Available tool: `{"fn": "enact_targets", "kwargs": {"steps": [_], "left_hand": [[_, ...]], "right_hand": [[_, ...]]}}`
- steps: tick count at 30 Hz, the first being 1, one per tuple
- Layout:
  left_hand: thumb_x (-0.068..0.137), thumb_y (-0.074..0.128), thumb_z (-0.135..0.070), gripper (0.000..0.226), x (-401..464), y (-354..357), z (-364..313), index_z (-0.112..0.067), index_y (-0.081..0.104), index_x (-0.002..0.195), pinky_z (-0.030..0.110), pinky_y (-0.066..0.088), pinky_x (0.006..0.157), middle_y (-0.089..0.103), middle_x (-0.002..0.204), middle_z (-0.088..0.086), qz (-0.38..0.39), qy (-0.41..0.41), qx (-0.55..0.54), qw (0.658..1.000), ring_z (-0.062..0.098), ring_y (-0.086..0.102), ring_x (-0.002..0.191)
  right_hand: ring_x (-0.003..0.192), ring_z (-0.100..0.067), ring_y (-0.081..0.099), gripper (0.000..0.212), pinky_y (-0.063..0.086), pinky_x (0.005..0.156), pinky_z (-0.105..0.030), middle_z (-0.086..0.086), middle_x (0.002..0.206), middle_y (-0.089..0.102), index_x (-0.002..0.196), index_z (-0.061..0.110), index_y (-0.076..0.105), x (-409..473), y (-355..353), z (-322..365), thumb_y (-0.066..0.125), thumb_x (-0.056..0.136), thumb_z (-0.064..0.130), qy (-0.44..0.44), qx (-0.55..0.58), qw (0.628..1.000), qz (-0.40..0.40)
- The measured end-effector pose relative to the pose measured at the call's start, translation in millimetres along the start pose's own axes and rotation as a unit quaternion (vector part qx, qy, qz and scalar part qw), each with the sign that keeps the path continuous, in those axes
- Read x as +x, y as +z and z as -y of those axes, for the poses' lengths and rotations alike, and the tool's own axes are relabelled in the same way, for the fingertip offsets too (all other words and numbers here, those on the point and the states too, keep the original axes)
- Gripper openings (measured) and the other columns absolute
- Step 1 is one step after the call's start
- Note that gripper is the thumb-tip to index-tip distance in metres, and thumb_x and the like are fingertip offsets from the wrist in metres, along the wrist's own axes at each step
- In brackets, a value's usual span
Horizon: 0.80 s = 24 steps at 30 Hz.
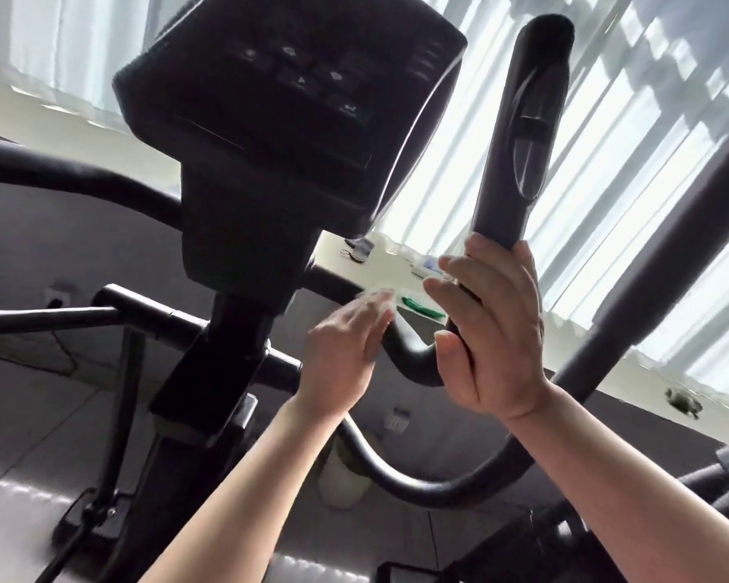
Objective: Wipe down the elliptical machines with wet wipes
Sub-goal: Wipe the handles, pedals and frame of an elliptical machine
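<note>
Right hand [487, 330] is clenching the rigid black curved handlebar [518, 170], left hand [346, 351] fingers flat, pressing a limp, thin white wet wipe [377, 296] against its bend.

Elliptical console [295, 119], black, buttoned. Right of it: upright handlebar [518, 162], its base gripped by right hand [489, 330]. Below console: left hand [346, 351], blurred, pressing pale wet wipe [375, 296] against the bar's bend.

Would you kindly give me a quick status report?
Right hand grips handlebar. Left hand open, blurred, wet wipe at fingertips. Nothing in the way.
</note>
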<state>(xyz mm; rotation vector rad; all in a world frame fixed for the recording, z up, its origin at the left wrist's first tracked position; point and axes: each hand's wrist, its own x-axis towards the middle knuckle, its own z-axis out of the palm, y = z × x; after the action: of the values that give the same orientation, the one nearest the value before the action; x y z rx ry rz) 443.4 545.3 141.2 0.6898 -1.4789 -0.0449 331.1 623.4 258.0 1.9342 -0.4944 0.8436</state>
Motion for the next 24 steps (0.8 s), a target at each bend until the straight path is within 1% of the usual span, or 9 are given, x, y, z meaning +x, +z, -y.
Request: {"fn": "enact_targets", "kwargs": {"steps": [4,7,9,11,13,15,16,20,24], "left_hand": [[0.101,0.04,-0.042,0.045,-8,-13,-39,-0.015,0.075,0.109,0.015,0.051,0.076,0.077,0.094,-0.004,-0.004,-0.204,-0.119,0.972,0.009,0.07,0.087],[0.101,0.042,-0.041,0.046,-14,-28,-66,-0.011,0.076,0.105,0.011,0.047,0.069,0.072,0.085,-0.006,-0.003,-0.222,-0.187,0.957,0.012,0.065,0.078],[0.1,0.043,-0.045,0.043,-19,-39,-83,-0.017,0.077,0.095,0.022,0.051,0.067,0.068,0.071,-0.006,-0.004,-0.245,-0.258,0.935,0.009,0.06,0.062],[0.097,0.043,-0.044,0.038,-20,-55,-95,-0.03,0.078,0.09,0.045,0.056,0.076,0.071,0.077,-0.007,0.004,-0.307,-0.327,0.894,0.01,0.064,0.074],[0.099,0.043,-0.045,0.042,-19,-74,-103,-0.022,0.078,0.094,0.046,0.058,0.075,0.074,0.083,0.0,0.012,-0.329,-0.376,0.866,0.019,0.068,0.078],[0.101,0.044,-0.045,0.043,-14,-95,-110,-0.017,0.076,0.097,0.02,0.052,0.058,0.072,0.076,-0.003,0.01,-0.295,-0.349,0.89,0.008,0.067,0.066],[0.1,0.045,-0.046,0.04,-10,-105,-115,-0.02,0.075,0.098,0.015,0.049,0.056,0.072,0.076,-0.005,0.007,-0.265,-0.327,0.907,0.006,0.067,0.065],[0.091,0.064,-0.041,0.016,10,-131,-129,-0.036,0.077,0.084,0.024,0.053,0.07,0.07,0.091,-0.009,-0.039,-0.179,-0.269,0.946,0.013,0.069,0.086],[0.079,0.076,-0.043,0.01,27,-140,-146,-0.033,0.077,0.077,0.021,0.049,0.066,0.067,0.084,-0.005,-0.049,-0.164,-0.246,0.954,0.008,0.064,0.077]], "right_hand": [[0.123,-0.028,0.048,0.028,0.03,0.114,-0.046,-0.011,0.114,0.056,0.107,0.007,0.057,-1,3,0,0.036,0.098,0.023,0.008,0.007,1.0,-0.007],[0.119,-0.031,0.051,0.027,0.029,0.115,-0.045,-0.017,0.106,0.066,0.105,0.007,0.058,-1,3,1,0.036,0.097,0.02,0.018,0.014,1.0,-0.014],[0.118,-0.032,0.052,0.029,0.028,0.115,-0.044,-0.021,0.101,0.07,0.106,0.008,0.058,0,1,1,0.035,0.099,0.024,0.025,0.01,1.0,-0.005],[0.121,-0.032,0.05,0.033,0.025,0.117,-0.042,-0.02,0.103,0.069,0.11,0.008,0.057,3,-3,4,0.033,0.102,0.029,0.031,0.003,0.999,0.03],[0.126,-0.032,0.048,0.042,0.02,0.12,-0.041,-0.018,0.11,0.069,0.119,0.007,0.057,5,-12,11,0.034,0.104,0.039,0.049,0.015,0.996,0.076],[0.131,-0.027,0.046,0.054,0.016,0.122,-0.039,-0.013,0.118,0.067,0.127,0.008,0.054,10,-25,22,0.039,0.1,0.052,0.103,0.068,0.985,0.117],[0.131,-0.022,0.047,0.058,0.015,0.122,-0.037,-0.008,0.122,0.066,0.129,0.01,0.053,13,-33,30,0.045,0.096,0.056,0.138,0.105,0.977,0.121],[0.109,0.005,0.056,0.048,0.035,0.11,-0.027,0.019,0.109,0.065,0.112,0.022,0.066,28,-62,56,0.065,0.079,0.057,0.285,0.238,0.924,0.091],[0.099,0.006,0.062,0.02,0.043,0.098,-0.024,0.023,0.094,0.069,0.092,0.033,0.068,36,-81,62,0.078,0.077,0.041,0.411,0.39,0.812,0.14]]}}
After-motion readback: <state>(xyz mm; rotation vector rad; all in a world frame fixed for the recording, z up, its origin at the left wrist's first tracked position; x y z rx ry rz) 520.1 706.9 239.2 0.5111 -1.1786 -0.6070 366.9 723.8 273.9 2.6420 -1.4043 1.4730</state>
